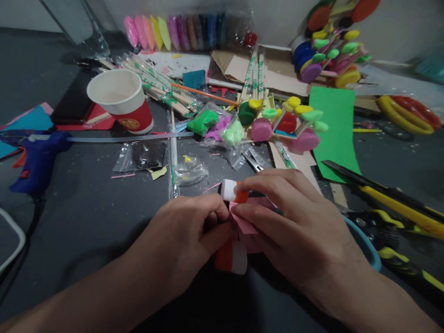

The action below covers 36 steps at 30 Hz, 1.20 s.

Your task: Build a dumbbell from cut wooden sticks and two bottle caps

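Left hand (189, 231) and right hand (294, 222): both pinched shut on a pink paper piece (243, 224) beside an orange-white glue stick (231, 190), low over the dark grey tabletop (86, 217). Paper cup (121, 99), red-banded: upright, contents unclear. Clear bags: green clay (203, 122).

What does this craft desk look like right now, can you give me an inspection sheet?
Surface: dark table, scattered with paper scraps.
Job's things: pink paper piece and orange-white glue stick, pinched between both hands.
Clutter: paper cup, wrapped chopsticks, clay bags, green sheet, yellow knife.
Grip: left hand and right hand both closed on the paper.
Cables: glue gun cord runs off left.
Surroundings: clay pack row by wall.
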Tool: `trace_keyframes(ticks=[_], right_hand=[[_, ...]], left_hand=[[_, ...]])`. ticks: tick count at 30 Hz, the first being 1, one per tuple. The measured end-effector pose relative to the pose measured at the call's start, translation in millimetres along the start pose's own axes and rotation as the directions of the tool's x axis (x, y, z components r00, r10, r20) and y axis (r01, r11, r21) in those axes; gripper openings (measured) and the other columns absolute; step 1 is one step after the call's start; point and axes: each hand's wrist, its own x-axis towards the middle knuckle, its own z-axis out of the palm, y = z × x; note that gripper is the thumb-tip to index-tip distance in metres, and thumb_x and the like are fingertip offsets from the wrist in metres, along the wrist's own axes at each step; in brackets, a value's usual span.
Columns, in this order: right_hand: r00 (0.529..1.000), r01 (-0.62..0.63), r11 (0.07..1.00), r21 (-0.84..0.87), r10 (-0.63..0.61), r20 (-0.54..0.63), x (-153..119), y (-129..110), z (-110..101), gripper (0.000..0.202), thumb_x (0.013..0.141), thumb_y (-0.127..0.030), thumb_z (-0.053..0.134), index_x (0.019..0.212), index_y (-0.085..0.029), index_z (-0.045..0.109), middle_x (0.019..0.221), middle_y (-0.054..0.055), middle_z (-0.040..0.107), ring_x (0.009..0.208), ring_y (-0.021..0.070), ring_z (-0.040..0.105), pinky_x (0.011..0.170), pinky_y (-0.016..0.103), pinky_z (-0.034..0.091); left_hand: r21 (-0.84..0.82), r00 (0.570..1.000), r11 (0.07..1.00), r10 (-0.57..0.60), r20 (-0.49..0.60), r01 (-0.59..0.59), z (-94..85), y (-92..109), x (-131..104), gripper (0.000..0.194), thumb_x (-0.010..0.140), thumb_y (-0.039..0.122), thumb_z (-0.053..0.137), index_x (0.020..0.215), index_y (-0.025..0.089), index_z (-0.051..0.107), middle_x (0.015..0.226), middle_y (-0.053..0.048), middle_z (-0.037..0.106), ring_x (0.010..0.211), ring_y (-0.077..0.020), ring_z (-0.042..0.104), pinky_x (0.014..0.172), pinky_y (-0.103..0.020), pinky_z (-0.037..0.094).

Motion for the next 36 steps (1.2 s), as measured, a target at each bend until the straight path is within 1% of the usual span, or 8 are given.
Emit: trace_keyframes(ticks=[3,10,16,22,26,29,31,36], right_hand=[[1.0,0.016,0.998,-0.058,-0.016,0.009,1.7,-1.9,-0.5,0.027,0.102,-0.018,0.046,0.083,-0.016,0.066,0.108,0.009,0.061,0.102,0.0234,0.05,0.089,0.035,0.039],[0.999,0.052,0.988,-0.147,-0.051,0.008,4.8,-5.1,-0.9,0.038,0.104,-0.018,0.038,0.083,-0.016,0.068,0.097,0.008,0.064,0.089,0.023,0.051,0.078,0.036,0.039],[1.0,0.007,0.996,-0.086,-0.005,0.015,4.3,-5.3,0.2,0.031,0.101,-0.015,0.043,0.087,-0.014,0.071,0.097,0.009,0.066,0.088,0.0227,0.053,0.076,0.034,0.043],[0.997,0.069,0.992,-0.104,-0.067,0.027,8.8,-7.4,-2.4,0.037,0.099,-0.011,0.042,0.071,-0.016,0.065,0.087,0.008,0.064,0.082,0.0214,0.054,0.08,0.034,0.046],[0.997,0.07,0.993,-0.099,-0.065,0.05,7.8,-6.8,-6.4,0.032,0.098,-0.014,0.045,0.072,-0.019,0.063,0.092,0.009,0.065,0.085,0.0234,0.055,0.079,0.038,0.047],[0.999,0.031,0.999,-0.035,-0.03,0.029,3.8,-4.8,-11.1,0.019,0.096,-0.017,0.05,0.084,-0.018,0.065,0.102,0.01,0.065,0.091,0.0254,0.055,0.079,0.04,0.046],[0.999,-0.036,0.999,0.009,0.036,-0.025,1.8,-3.4,-13.2,0.014,0.096,-0.016,0.053,0.091,-0.018,0.066,0.104,0.009,0.065,0.091,0.0245,0.056,0.079,0.039,0.046],[0.961,-0.214,0.977,0.026,0.215,-0.176,0.8,-1.0,-12.6,0.01,0.096,-0.017,0.058,0.096,-0.014,0.067,0.1,0.009,0.064,0.093,0.021,0.061,0.081,0.034,0.048]], left_hand=[[0.003,1.0,1.0,-0.014,0.002,0.014,-0.4,0.4,-0.7,0.021,0.094,0.038,0.059,0.078,0.024,0.062,0.069,0.009,0.065,0.062,-0.0099,0.055,0.06,-0.024,0.036],[0.009,1.0,1.0,-0.019,-0.001,0.019,-0.2,0.7,-0.7,0.021,0.093,0.034,0.059,0.075,0.023,0.061,0.062,0.011,0.062,0.056,-0.0073,0.05,0.057,-0.022,0.035],[-0.001,1.0,1.0,-0.031,-0.003,0.031,-0.1,1.9,-0.4,0.021,0.092,0.034,0.06,0.075,0.023,0.06,0.063,0.011,0.061,0.057,-0.0074,0.05,0.057,-0.022,0.036],[0.02,1.0,1.0,-0.02,-0.005,0.02,-0.3,1.7,-1.3,0.022,0.093,0.036,0.059,0.075,0.023,0.06,0.063,0.01,0.061,0.057,-0.0082,0.049,0.057,-0.024,0.034],[0.015,1.0,1.0,-0.025,0.002,0.025,-0.9,2.3,-1.1,0.021,0.093,0.035,0.059,0.075,0.023,0.061,0.062,0.01,0.061,0.056,-0.0082,0.049,0.057,-0.024,0.034],[0.01,0.999,0.999,-0.032,0.005,0.032,-0.8,2.4,-1.2,0.023,0.093,0.038,0.059,0.076,0.023,0.061,0.064,0.009,0.061,0.058,-0.0089,0.049,0.056,-0.025,0.033],[0.005,1.0,1.0,-0.025,-0.002,0.025,-0.4,1.9,-1.2,0.023,0.093,0.038,0.059,0.076,0.023,0.061,0.064,0.008,0.06,0.058,-0.009,0.049,0.057,-0.025,0.033],[0.018,1.0,1.0,-0.013,-0.003,0.013,-1.0,1.0,-0.9,0.021,0.093,0.033,0.06,0.075,0.022,0.059,0.06,0.009,0.055,0.055,-0.0081,0.047,0.056,-0.024,0.032]])
